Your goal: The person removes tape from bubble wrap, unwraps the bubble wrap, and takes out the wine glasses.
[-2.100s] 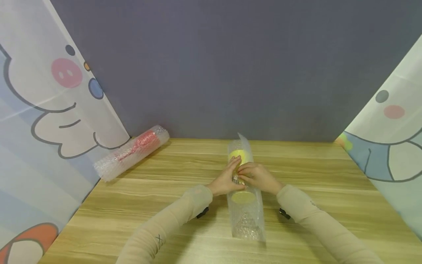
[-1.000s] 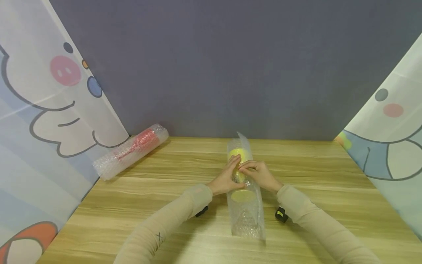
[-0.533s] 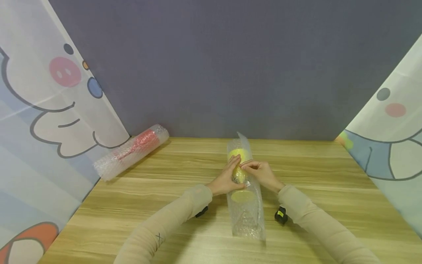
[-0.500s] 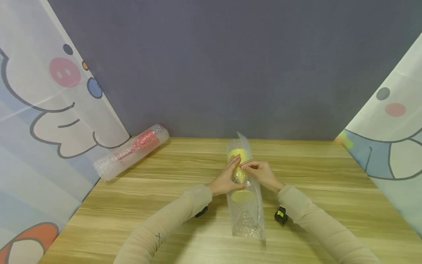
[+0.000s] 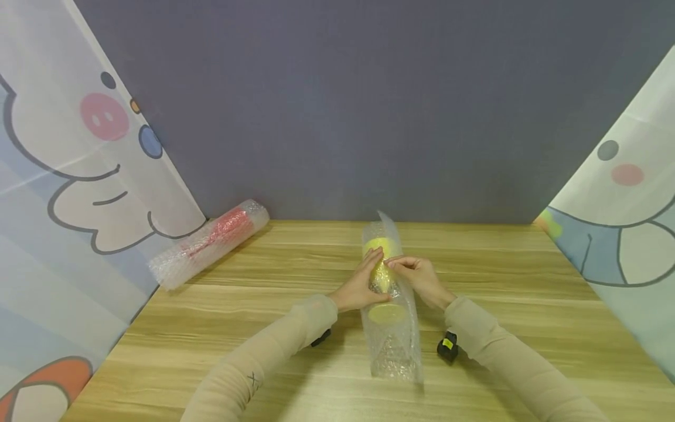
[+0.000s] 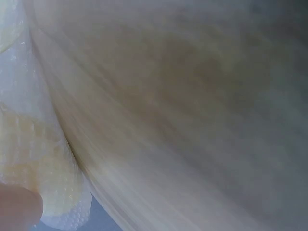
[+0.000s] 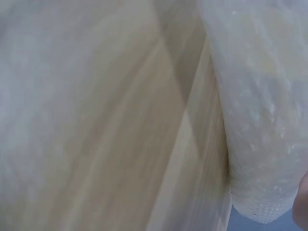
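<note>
In the head view a roll of bubble wrap [image 5: 392, 357] lies lengthwise on the table, with something yellow [image 5: 378, 245] showing through it. My left hand [image 5: 358, 289] rests across the roll from the left, fingers and thumb spread and fairly straight. From the right, my right hand [image 5: 422, 278] pinches the loose edge of the wrap between thumb and fingertips. Close up, the left wrist view has the bubble wrap [image 6: 43, 159] with a fingertip [image 6: 19, 207] against it. The wrapped roll [image 7: 262, 115] fills the right side of the right wrist view.
A second bubble-wrapped roll [image 5: 211, 243], red inside, lies at the back left by the printed curtain [image 5: 126, 193]. A grey panel [image 5: 337, 117] stands behind the wooden table [image 5: 501, 281]. Another printed curtain [image 5: 622, 234] closes the right side.
My right hand has shifted slightly right and away from the left hand, drawing the wrap edge back. More yellow shows between the hands. My left hand has stayed in place.
</note>
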A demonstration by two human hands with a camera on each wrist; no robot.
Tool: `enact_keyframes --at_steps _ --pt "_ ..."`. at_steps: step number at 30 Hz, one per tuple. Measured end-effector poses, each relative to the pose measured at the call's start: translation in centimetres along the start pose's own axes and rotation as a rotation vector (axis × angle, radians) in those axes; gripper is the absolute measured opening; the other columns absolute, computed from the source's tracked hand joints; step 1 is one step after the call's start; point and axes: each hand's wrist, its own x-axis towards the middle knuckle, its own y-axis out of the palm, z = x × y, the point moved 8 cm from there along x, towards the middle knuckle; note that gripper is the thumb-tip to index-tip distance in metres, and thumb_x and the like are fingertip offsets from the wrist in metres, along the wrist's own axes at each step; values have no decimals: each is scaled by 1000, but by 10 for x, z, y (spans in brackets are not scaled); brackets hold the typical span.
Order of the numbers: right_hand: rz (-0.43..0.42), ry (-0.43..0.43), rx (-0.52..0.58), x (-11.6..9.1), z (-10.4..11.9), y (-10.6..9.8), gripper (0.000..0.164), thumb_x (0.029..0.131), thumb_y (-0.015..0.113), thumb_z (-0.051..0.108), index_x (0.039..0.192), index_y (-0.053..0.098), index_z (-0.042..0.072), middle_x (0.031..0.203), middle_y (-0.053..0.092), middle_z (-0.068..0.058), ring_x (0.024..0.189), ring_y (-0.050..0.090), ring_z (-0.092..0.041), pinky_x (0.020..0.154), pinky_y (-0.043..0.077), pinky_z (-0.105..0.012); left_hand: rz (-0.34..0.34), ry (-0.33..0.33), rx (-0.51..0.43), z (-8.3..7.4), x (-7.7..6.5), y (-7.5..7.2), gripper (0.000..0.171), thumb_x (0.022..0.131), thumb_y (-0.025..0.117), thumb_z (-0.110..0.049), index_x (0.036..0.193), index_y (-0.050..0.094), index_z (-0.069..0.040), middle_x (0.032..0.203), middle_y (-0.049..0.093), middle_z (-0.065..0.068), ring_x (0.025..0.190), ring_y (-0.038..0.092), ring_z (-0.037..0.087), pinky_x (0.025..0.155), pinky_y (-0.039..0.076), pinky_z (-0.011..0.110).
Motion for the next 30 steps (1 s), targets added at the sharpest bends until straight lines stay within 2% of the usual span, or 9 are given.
enact_keyframes --at_steps 6,9,12,17,20,24,26,30 --pt "0 42 66 -1 -2 2 44 86 63 27 113 58 -7 119 62 -8 112 56 -11 105 37 -37 12 0 -13 4 -1 0 99 77 73 -28 148 6 -18 155 -3 -9 142 -8 14 113 10 51" --pt "-10 54 77 -1 -3 1 45 85 63 29 113 58 -7 121 61 -9 114 55 -12 107 34 -40 15 1 -18 4 -1 0 99 77 73 -28 148 6 -18 155 -3 -10 142 -9 14 113 10 52" --pt "-29 59 79 -2 -4 0 46 85 64 30 112 58 -7 119 62 -7 111 56 -9 106 36 -38 19 1 -21 5 -1 0 100 76 74 -27 148 5 -18 154 -4 -10 142 -9 14 113 9 51" --pt "-71 46 120 -4 -4 -5 40 85 64 27 109 60 -5 109 67 4 103 59 -4 96 45 -23 14 5 -5 3 -1 -1 100 75 74 -26 148 6 -18 155 -3 -9 142 -8 14 114 8 50" --pt "-87 35 157 -5 -3 -8 26 86 63 24 102 65 3 102 69 12 100 60 -3 89 47 -18 7 9 9 2 -1 -2 101 75 75 -27 148 7 -17 155 -2 -8 142 -6 15 114 9 49" --pt "-116 40 161 -8 -4 -15 12 86 63 22 94 67 14 96 69 15 96 61 -4 85 49 -18 3 10 9 1 -1 -2 101 74 75 -26 148 8 -17 155 -1 -8 142 -6 16 114 9 49" --pt "-130 47 133 -10 -5 -20 16 87 63 24 97 67 13 96 69 15 94 61 -5 84 50 -20 0 9 4 1 -2 -3 101 74 75 -26 148 8 -17 155 0 -8 142 -5 16 114 9 49" --pt "-151 81 47 -15 -9 -30 35 86 62 32 108 63 4 98 68 16 97 60 -7 86 48 -22 -1 6 -11 2 -2 -3 100 74 76 -25 148 10 -16 155 0 -9 142 -6 15 114 10 48"
